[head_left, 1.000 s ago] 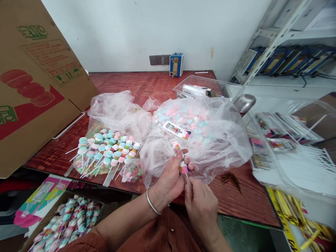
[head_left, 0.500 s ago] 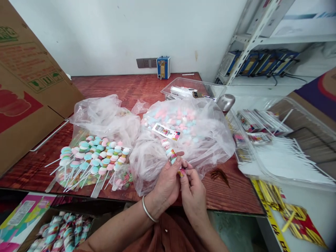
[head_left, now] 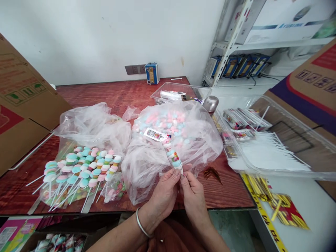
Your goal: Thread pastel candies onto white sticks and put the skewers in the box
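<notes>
A marshmallow skewer (head_left: 172, 156) in a clear printed wrapper points up and away from me. My left hand (head_left: 163, 191), with a bangle on its wrist, pinches the wrapper's lower end. Close against it, my right hand (head_left: 194, 196) grips the same end; the fingers partly hide what lies between them. Beyond the skewer's tip lies a printed card (head_left: 156, 134) on a plastic bag of pastel marshmallows (head_left: 181, 119). Several unwrapped marshmallow skewers (head_left: 85, 168) are piled to the left. Gold twist ties (head_left: 213, 174) rest on the table right of my hands.
Cardboard boxes stand left (head_left: 23, 94) and right (head_left: 309, 87). A clear bin (head_left: 252, 164) holds white sticks and printed packets. Behind the bag is a clear tray (head_left: 201, 91) beside a metal cup (head_left: 210, 104). Below the table's front edge, a box holds wrapped skewers (head_left: 59, 241).
The view has turned a little to the right and upward. Both hands stay together at the wrapper's lower end, and the wrapped skewer now shows more fully above the fingers.
</notes>
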The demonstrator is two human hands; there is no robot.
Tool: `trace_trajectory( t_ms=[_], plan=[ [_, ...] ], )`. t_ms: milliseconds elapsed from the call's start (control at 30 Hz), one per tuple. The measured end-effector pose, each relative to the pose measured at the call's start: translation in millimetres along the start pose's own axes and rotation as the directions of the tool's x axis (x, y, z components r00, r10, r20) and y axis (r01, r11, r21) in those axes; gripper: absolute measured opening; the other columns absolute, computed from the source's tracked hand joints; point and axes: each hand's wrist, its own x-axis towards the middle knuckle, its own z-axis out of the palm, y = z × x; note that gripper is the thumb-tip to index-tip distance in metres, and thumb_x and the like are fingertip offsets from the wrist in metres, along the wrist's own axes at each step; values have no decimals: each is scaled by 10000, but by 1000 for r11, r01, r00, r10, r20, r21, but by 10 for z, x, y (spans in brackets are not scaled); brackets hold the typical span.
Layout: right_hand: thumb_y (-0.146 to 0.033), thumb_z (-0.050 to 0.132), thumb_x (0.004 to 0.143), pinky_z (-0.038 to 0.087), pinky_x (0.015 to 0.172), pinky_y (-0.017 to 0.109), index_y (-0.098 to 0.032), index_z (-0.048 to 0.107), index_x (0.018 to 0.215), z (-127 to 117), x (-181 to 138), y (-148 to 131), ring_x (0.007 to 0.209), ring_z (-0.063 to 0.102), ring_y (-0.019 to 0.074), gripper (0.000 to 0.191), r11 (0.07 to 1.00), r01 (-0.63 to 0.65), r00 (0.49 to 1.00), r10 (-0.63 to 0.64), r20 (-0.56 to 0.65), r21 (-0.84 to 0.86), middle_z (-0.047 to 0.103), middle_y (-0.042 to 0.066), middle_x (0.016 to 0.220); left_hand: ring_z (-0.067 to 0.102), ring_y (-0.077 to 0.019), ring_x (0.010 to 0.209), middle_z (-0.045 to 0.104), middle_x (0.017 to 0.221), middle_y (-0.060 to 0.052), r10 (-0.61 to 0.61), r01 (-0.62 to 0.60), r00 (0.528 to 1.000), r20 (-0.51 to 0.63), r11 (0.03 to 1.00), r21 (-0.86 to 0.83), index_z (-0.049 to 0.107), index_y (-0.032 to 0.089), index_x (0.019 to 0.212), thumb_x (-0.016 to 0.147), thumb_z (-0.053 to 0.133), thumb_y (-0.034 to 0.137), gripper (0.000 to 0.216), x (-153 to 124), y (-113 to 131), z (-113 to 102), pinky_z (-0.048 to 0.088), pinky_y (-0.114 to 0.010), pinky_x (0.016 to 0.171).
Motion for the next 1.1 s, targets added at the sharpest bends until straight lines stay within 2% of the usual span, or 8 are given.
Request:
trace_trajectory(
  t_ms=[167,267,467,567,633,733,933,1100],
  plan=[
    [-442,538,946,473,739,268,-190,646,941,-31,-31,-18,805,596,174,274,999,-28,998,26,-56,-25,664,23,865,622,-225,1027,736,951,-93,39,-34,994,-101,998,50,780,171,914,722,802,353,266,47,-41,-14,407,-369,1013],
    [-483,596,902,432,573,223,-198,601,809,-27,-39,-6,618,504,123,300,991,-72,991,84,-102,114,562,-24,692,625,-201,976,732,935,-86,55,-46,994,-97,995,88,779,171,884,746,785,343,221,46,-46,-16,427,-327,964],
    [-526,667,816,146,339,178,-221,470,705,-79,-33,9,388,80,41,379,637,-455,890,315,329,622,254,-134,520,585,-153,639,662,662,-63,-113,110,991,67,993,50,768,134,911,771,752,368,273,-9,26,-49,465,-266,650],
    [-526,616,846,215,350,200,-221,487,690,-94,-51,-20,384,165,60,366,753,-427,901,309,305,501,313,-109,522,558,-132,583,634,592,-44,-82,84,996,-31,995,59,771,126,804,713,799,363,255,18,-11,-63,442,-245,608],
    [-501,616,858,354,451,227,-206,578,778,-83,-70,-36,491,390,109,309,923,-250,968,236,82,293,487,-41,615,611,-158,694,688,690,-64,1,11,992,-130,996,90,777,132,779,667,832,347,249,50,-56,-55,473,-262,698],
    [-473,647,857,417,614,242,-205,612,842,-58,-93,-21,723,505,156,270,982,-96,985,117,-128,161,588,18,802,649,-201,895,737,840,-88,71,-39,979,-192,986,164,785,144,821,672,833,332,245,73,-95,-34,465,-305,893],
    [-603,534,889,207,347,193,-242,431,750,-52,-140,72,398,164,65,400,832,-294,954,229,192,470,298,-111,570,659,-257,982,737,995,-127,-151,141,983,100,985,102,761,145,806,699,813,366,251,10,-34,-121,505,-398,897],
    [-626,480,904,318,352,216,-228,492,740,-159,-215,91,359,235,70,431,829,-351,926,240,291,435,305,-104,546,672,-220,753,749,945,-112,-240,212,962,133,958,195,772,165,834,612,861,393,330,44,-38,-201,549,-381,721]
  ],
)
